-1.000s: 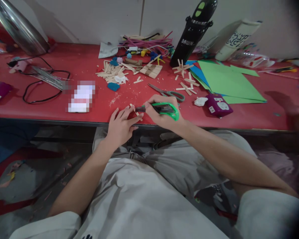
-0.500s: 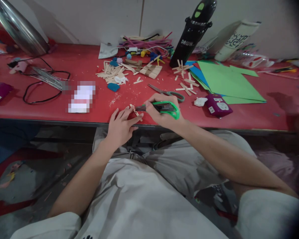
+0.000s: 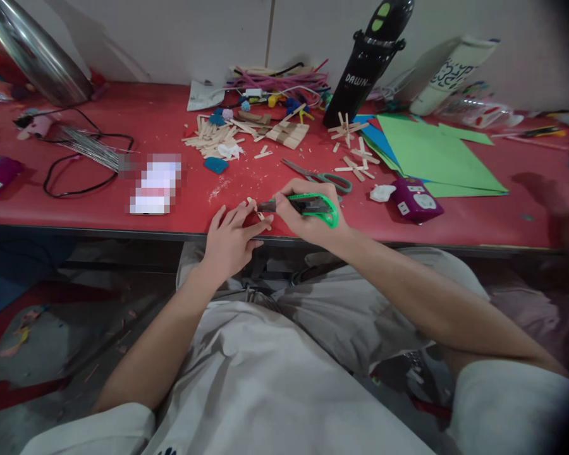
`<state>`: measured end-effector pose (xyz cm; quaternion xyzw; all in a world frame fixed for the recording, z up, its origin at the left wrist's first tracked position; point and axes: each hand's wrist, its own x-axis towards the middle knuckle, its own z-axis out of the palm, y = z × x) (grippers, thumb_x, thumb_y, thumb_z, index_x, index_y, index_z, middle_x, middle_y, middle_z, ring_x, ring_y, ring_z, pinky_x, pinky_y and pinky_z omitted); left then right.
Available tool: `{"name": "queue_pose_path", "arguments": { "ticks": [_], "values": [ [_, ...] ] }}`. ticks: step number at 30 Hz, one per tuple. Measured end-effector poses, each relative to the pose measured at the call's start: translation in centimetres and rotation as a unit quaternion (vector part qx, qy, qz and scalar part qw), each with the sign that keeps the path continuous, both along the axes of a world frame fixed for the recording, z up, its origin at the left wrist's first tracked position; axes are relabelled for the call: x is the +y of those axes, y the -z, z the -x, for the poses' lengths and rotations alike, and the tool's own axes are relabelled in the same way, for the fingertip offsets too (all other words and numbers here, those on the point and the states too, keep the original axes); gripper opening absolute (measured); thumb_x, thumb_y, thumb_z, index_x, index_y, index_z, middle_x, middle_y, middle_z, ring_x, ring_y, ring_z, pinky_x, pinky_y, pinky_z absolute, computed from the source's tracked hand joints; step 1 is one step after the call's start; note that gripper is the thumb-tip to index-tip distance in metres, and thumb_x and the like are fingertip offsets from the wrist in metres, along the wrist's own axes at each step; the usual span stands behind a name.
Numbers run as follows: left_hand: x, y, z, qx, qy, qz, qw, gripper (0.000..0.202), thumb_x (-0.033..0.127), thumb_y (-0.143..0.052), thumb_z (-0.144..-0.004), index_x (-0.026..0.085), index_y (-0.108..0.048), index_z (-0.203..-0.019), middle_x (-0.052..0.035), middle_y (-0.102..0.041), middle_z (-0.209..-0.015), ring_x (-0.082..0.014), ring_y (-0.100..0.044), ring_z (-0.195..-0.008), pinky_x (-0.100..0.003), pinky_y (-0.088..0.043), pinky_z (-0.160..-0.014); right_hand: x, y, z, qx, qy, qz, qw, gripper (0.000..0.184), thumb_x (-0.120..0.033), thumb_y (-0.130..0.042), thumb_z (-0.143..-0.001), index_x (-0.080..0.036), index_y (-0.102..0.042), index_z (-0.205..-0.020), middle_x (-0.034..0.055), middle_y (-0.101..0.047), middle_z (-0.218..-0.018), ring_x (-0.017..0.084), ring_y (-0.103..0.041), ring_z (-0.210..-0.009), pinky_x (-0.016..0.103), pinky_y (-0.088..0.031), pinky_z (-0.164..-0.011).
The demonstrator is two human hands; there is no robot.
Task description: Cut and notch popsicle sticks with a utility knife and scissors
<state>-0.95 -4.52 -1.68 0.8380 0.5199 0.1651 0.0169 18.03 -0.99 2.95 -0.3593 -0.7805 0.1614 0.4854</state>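
Observation:
On the red table's front edge, my left hand (image 3: 230, 239) lies with its fingers spread. Its fingertips and thumb rest on a small wooden craft stick (image 3: 265, 222), holding it against the tabletop without wrapping round it. A green and black utility knife (image 3: 320, 208) is gripped in my right hand (image 3: 308, 218). The blade points left and meets the stick between my left index finger and thumb. The exact cut is too small to make out. Grey-handled scissors (image 3: 342, 182) lie just behind my right hand.
A pile of craft sticks (image 3: 213, 139) and a blue piece (image 3: 216, 165) lie behind my hands. A phone (image 3: 156, 183) is at left. A black bottle (image 3: 360, 76), green paper (image 3: 436, 155) and a purple box (image 3: 416, 201) stand or lie to the right.
The knife's handle has tilted very slightly in my right hand. My left hand and the stick stay in place.

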Motion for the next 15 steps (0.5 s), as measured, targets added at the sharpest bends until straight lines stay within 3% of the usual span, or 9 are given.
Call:
{"name": "queue_pose_path", "arguments": {
  "ticks": [9, 15],
  "values": [
    [0.10, 0.31, 0.03, 0.005, 0.001, -0.008, 1.000, 0.042, 0.027, -0.070, -0.089, 0.038, -0.070, -0.130, -0.0063, -0.049, -0.159, -0.0283, -0.049, -0.144, -0.054, -0.032, -0.122, -0.35, -0.08, 0.16, -0.015, 0.011, -0.001, 1.000, 0.017, -0.026, -0.062, -0.085, -0.020, -0.059, -0.070, -0.0028, -0.060, -0.059, 0.009, -0.048, -0.052, 0.023, -0.043, -0.056],
    [0.00, -0.01, -0.06, 0.002, -0.009, 0.012, 1.000, 0.043, 0.024, -0.071, -0.088, 0.038, -0.070, -0.129, -0.0047, -0.047, -0.160, -0.0288, -0.047, -0.146, -0.054, -0.030, -0.124, -0.39, -0.35, 0.09, -0.040, -0.038, 0.004, 0.998, 0.016, -0.026, -0.061, -0.085, -0.020, -0.058, -0.071, -0.0027, -0.060, -0.059, 0.009, -0.049, -0.052, 0.022, -0.042, -0.054]
  ]
}}
